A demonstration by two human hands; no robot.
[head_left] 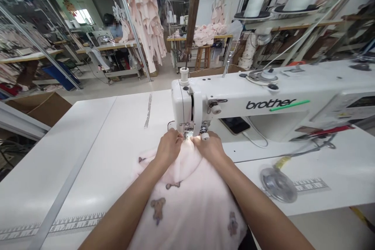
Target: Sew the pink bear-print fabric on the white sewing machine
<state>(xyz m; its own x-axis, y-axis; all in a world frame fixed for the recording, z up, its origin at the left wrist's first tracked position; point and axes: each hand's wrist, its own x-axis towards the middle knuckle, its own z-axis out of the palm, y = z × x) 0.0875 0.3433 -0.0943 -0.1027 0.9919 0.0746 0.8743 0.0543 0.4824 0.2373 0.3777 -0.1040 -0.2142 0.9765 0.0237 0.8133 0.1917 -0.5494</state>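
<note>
White table [88,136] (workshop behind), hands apparently pinching pink fabric [190,199].

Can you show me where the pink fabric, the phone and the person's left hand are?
pink fabric [187,203], head view, middle of the cloth.
phone [235,125], head view, screen.
left hand [169,147], head view, back of hand.

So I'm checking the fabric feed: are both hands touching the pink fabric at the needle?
Touching. The head view shows the left hand and right hand pressed onto the pink fabric, fingers bunching it beside the presser foot.
</note>
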